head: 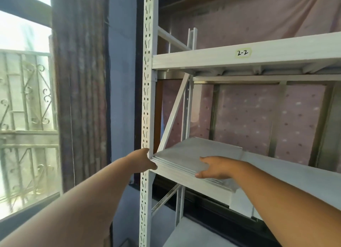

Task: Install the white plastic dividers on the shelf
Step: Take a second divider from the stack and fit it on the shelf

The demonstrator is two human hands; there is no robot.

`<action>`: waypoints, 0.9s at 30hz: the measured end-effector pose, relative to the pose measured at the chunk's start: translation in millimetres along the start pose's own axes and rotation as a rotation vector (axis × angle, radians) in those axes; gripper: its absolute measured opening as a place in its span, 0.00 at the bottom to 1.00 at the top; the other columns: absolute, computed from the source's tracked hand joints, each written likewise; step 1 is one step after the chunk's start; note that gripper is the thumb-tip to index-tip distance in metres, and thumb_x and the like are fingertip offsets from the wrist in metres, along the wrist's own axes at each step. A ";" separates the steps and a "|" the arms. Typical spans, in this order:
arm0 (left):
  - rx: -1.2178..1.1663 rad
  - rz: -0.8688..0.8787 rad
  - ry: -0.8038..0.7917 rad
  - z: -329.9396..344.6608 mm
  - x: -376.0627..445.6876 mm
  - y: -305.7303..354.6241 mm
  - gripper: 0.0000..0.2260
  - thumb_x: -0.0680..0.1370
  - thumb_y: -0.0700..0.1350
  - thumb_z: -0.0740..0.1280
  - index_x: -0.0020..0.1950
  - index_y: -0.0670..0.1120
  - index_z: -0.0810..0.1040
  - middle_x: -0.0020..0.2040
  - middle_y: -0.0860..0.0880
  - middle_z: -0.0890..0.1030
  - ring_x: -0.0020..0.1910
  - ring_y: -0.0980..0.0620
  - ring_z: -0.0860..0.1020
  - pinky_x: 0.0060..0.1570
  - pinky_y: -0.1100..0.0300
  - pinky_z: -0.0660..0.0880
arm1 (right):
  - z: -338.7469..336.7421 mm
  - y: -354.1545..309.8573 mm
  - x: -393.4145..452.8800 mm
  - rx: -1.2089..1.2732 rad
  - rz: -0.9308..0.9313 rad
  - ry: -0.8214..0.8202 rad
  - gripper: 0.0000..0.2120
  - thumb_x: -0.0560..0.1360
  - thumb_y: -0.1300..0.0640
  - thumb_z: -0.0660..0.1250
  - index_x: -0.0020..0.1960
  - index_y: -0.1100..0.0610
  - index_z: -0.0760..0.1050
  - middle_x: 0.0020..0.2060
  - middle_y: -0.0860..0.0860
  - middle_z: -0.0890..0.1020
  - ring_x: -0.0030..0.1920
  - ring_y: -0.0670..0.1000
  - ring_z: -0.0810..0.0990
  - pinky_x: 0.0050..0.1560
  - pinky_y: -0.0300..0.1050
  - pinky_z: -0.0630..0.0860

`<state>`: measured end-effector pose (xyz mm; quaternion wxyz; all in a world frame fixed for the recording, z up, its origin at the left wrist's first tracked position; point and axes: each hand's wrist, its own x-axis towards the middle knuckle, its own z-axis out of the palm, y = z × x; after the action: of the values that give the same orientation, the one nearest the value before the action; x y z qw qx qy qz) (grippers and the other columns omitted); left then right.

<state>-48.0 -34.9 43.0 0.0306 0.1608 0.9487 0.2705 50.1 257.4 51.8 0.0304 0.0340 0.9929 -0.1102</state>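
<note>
A stack of white plastic dividers (pixel 191 154) lies flat at the left end of the middle level of a white metal shelf (pixel 245 57). My left hand (pixel 143 160) grips the stack's near left corner beside the perforated front post (pixel 147 99). My right hand (pixel 215 167) rests on top of the stack near its front edge, fingers spread over the top panel and thumb at the edge. The stack's right front corner juts slightly past the shelf's front beam.
An upper beam carries a label reading 2-2 (pixel 242 52). A pink dotted cloth (pixel 258 114) hangs behind the rack. A brown curtain (pixel 79 90) and a barred window (pixel 25 108) stand to the left. A lower shelf level (pixel 193 233) shows below.
</note>
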 end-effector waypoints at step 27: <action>-0.879 -0.241 -0.124 42.6 -21.3 48.8 0.38 0.73 0.59 0.79 0.77 0.47 0.68 0.64 0.42 0.77 0.55 0.39 0.83 0.44 0.42 0.87 | -8.2 -16.1 -36.2 -0.071 -0.101 0.112 0.46 0.67 0.45 0.74 0.80 0.46 0.57 0.53 0.45 0.79 0.43 0.45 0.74 0.41 0.39 0.69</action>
<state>-7.6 18.8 31.6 0.1837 0.0369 0.7523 0.6317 84.5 241.4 65.8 -0.0297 -0.0109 0.9967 -0.0744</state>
